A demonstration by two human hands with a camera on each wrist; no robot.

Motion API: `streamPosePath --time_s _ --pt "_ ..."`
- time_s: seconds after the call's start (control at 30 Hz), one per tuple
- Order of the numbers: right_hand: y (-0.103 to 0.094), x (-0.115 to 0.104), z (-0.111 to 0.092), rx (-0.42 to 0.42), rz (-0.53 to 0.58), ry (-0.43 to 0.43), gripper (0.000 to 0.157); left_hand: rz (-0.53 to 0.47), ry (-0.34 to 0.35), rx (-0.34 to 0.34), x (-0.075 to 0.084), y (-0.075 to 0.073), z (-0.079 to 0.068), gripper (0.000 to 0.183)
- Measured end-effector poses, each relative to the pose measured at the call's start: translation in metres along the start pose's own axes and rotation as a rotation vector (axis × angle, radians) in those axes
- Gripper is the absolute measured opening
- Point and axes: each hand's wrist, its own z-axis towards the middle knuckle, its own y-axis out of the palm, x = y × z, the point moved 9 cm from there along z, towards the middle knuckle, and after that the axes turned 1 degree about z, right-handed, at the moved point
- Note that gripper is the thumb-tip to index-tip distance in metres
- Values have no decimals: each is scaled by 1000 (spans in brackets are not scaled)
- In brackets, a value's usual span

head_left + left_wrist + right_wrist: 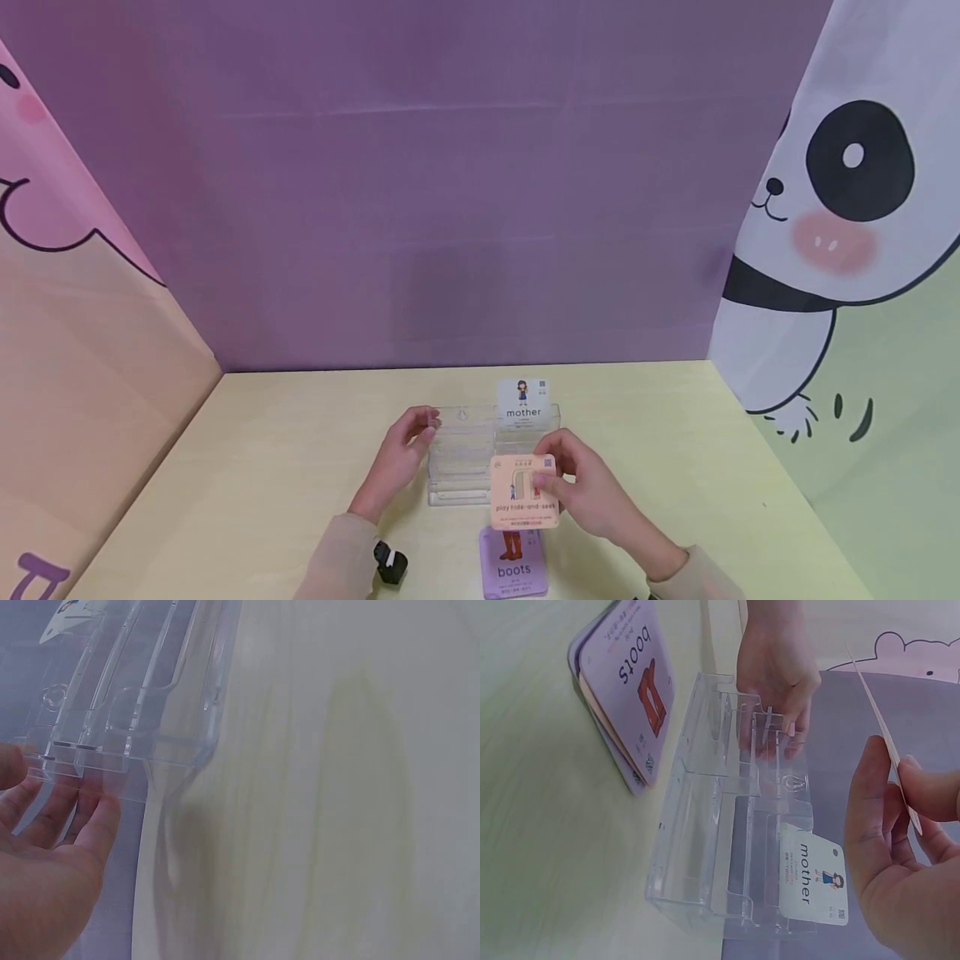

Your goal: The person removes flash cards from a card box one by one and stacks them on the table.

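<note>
A clear plastic tiered card holder (461,454) stands on the table. My left hand (405,450) grips its back left edge, thumb in front and fingers behind, as the left wrist view shows. Between thumb and fingers my right hand (588,487) pinches an orange "play hide-and-seek" card (521,508), held upright before the holder's right half. In the right wrist view that card appears edge-on. A white "mother" card (810,877) stands in the back right slot. Closer to me lies a stack of cards with a purple "boots" card (513,571) on top, its upper part hidden by the orange card.
A small black object (390,564) lies on the table (262,483) beside my left sleeve. A purple backdrop (465,208) rises behind the table, with printed cloth walls on both sides, the right one bearing a panda (832,250).
</note>
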Motion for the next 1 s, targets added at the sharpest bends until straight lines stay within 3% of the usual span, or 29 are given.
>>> streamPosePath --time_s 0.6,0.87,1.0 --pt "11 16 -6 -31 22 52 27 11 1 11 3 -1 -1 27" --pt "19 28 -9 -45 18 82 26 12 -1 2 29 -1 -10 28" --pt "24 31 -11 -53 -1 99 26 9 -9 3 19 -1 -7 28"
